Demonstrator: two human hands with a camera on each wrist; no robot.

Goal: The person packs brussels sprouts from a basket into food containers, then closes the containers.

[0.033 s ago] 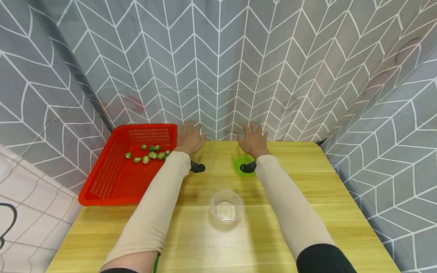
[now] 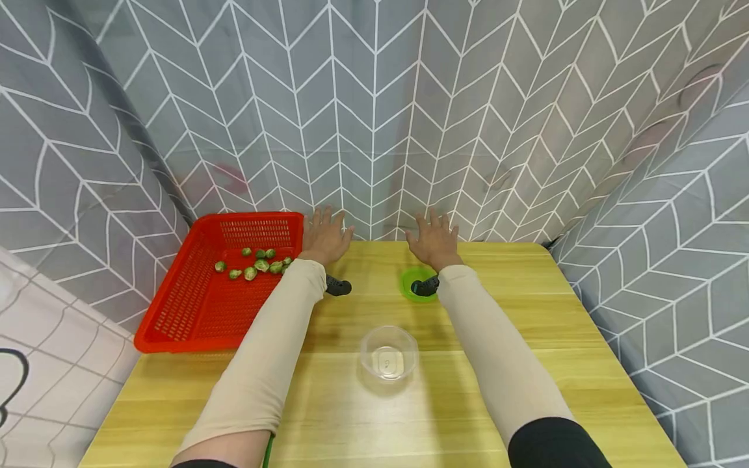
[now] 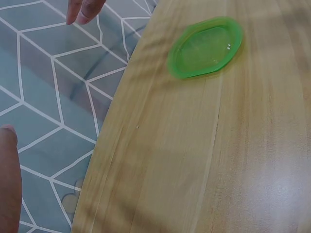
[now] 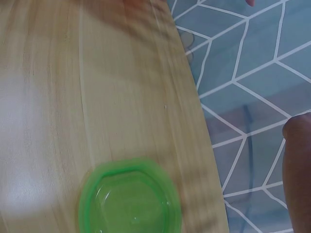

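Note:
My left hand (image 2: 326, 239) stretches toward the table's far edge with fingers spread, holding nothing, just right of a red plastic basket (image 2: 170, 286). Inside the basket lie several Brussels sprouts (image 2: 250, 273), some partly hidden by the left sleeve. To the right, my right hand (image 2: 433, 242) also reaches out with straight, spread fingers and holds nothing. A green lid (image 3: 232, 36) lies flat on the table near the right wrist; in the head view a wrist camera overlaps it. Nearer to me, between the forearms, stands a clear plastic container (image 2: 389, 354).
The wooden table (image 2: 526, 338) ends just below both hands at its far side. A grey curtain (image 2: 374, 117) with white lines hangs behind it and along the sides. A black wrist camera (image 2: 338, 286) shows at the left wrist.

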